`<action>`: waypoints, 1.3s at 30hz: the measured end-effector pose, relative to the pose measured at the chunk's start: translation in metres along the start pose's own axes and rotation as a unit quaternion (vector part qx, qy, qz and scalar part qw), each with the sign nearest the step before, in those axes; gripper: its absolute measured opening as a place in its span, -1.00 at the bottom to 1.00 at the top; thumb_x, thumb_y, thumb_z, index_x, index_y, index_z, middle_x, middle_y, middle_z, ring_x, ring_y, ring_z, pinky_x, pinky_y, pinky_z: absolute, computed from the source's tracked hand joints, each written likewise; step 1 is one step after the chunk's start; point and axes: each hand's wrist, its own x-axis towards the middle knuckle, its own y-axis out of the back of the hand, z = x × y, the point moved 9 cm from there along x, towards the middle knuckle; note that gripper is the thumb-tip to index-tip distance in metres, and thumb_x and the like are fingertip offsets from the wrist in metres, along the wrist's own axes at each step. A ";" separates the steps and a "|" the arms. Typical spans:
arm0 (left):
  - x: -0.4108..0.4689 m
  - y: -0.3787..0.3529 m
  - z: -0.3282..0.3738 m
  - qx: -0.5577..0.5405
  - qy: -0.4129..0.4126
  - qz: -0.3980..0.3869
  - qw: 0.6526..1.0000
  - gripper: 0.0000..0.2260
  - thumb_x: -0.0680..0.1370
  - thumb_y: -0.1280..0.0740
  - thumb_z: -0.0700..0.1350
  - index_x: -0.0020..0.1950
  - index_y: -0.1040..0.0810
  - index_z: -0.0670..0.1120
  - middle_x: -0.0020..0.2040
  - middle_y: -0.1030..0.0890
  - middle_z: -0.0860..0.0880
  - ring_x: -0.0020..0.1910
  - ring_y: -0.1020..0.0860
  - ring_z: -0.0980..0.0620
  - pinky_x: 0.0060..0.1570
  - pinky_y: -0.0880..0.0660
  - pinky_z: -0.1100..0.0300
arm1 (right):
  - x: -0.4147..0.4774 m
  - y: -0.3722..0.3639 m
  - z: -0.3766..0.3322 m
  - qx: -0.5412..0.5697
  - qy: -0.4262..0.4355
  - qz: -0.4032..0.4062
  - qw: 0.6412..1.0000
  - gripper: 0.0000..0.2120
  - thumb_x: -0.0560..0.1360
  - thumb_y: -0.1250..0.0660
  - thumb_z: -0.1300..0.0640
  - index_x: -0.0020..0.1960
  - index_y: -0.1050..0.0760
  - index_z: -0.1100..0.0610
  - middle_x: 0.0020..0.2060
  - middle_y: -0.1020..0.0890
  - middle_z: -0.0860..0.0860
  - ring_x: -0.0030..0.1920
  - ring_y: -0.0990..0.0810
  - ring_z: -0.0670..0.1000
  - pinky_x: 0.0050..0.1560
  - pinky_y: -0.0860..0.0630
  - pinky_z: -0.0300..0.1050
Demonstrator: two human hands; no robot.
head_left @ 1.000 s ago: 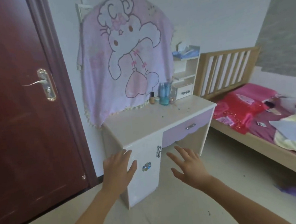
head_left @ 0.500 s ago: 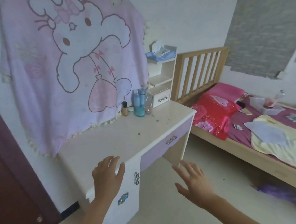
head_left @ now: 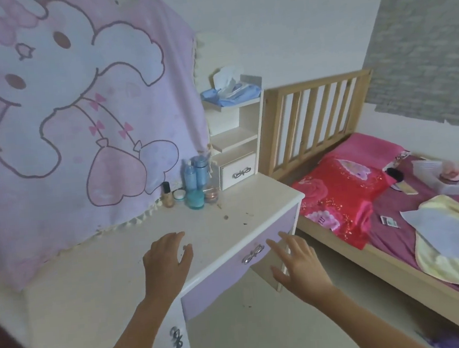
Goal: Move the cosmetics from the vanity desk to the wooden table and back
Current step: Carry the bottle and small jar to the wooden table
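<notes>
Both left hand and right hand were held open, empty, presumably because the cosmetics were stood farther back.

Counter: set against the wall, with a hanging blanket behind it reaching down to its rear edge. Rear right corner: shelf unit, with a tissue pack on its top tier and a small drawer at its base. Just left of the shelf unit: cosmetics cluster, comprising tall bottles at the back, squat jar before them, lidded pot to its right, small jar and upright bottle to its left. Front drawer under the counter's right part; cabinet door lower left. Bed right of the counter, headboard nearest the shelf unit, pillow beside the headboard. Left hand over the counter's front; right hand before the front drawer.
</notes>
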 end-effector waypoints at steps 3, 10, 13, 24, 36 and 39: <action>0.009 -0.016 -0.008 -0.039 0.087 0.003 0.995 -0.61 0.50 -0.17 0.03 0.18 -0.53 -0.17 0.16 -0.56 -0.16 0.15 -0.47 -0.22 0.12 -0.35 -0.10 | 0.019 -0.014 0.022 0.003 0.027 0.016 0.999 -0.41 0.20 -0.46 -0.06 0.18 -0.37 0.00 0.02 -0.62 0.11 -0.05 -0.61 0.13 -0.21 -0.58 -0.05; 0.016 -0.037 -0.069 -0.028 0.213 0.010 0.977 -0.71 0.55 -0.25 -0.10 0.26 -0.47 -0.15 0.26 -0.48 -0.19 0.23 -0.38 -0.22 0.20 -0.27 -0.11 | 0.049 -0.073 0.041 0.057 0.078 0.015 0.995 -0.35 0.15 -0.54 -0.01 0.17 -0.37 0.01 0.09 -0.51 0.11 -0.03 -0.60 0.17 -0.24 -0.60 0.01; 0.034 -0.043 -0.092 -0.018 0.238 0.025 0.971 -0.71 0.55 -0.25 -0.15 0.27 -0.46 -0.16 0.27 -0.47 -0.19 0.24 -0.37 -0.22 0.21 -0.27 -0.10 | 0.073 -0.095 0.035 0.056 0.099 0.008 0.993 -0.45 0.23 -0.42 -0.05 0.18 -0.37 -0.01 0.07 -0.57 0.10 0.00 -0.57 0.14 -0.25 -0.59 -0.03; 0.146 -0.122 -0.159 -0.081 0.294 0.040 0.952 -0.69 0.54 -0.27 -0.16 0.28 -0.45 -0.17 0.27 -0.47 -0.18 0.27 -0.36 -0.19 0.24 -0.28 -0.05 | 0.209 -0.192 0.014 0.070 0.184 -0.043 0.979 -0.47 0.25 -0.42 -0.09 0.17 -0.36 -0.03 0.04 -0.62 0.07 0.00 -0.61 0.11 -0.24 -0.59 -0.09; 0.230 -0.197 -0.213 -0.102 0.335 -0.042 0.936 -0.57 0.48 -0.35 -0.17 0.33 -0.39 -0.19 0.28 -0.48 -0.15 0.21 -0.44 -0.16 0.22 -0.37 -0.01 | 0.271 -0.287 -0.002 0.111 0.202 -0.126 0.965 -0.56 0.31 -0.23 -0.12 0.16 -0.38 -0.01 0.03 -0.62 0.06 0.02 -0.55 0.08 -0.21 -0.58 -0.13; 0.250 -0.213 -0.215 -0.131 0.355 -0.024 0.925 -0.61 0.46 -0.38 -0.18 0.27 -0.43 -0.21 0.19 -0.52 -0.15 0.14 -0.48 -0.14 0.07 -0.38 0.12 | 0.285 -0.293 -0.004 0.134 0.216 -0.146 0.956 -0.39 0.18 -0.46 -0.11 0.17 -0.37 -0.02 0.05 -0.62 0.04 0.02 -0.54 0.05 -0.20 -0.57 -0.18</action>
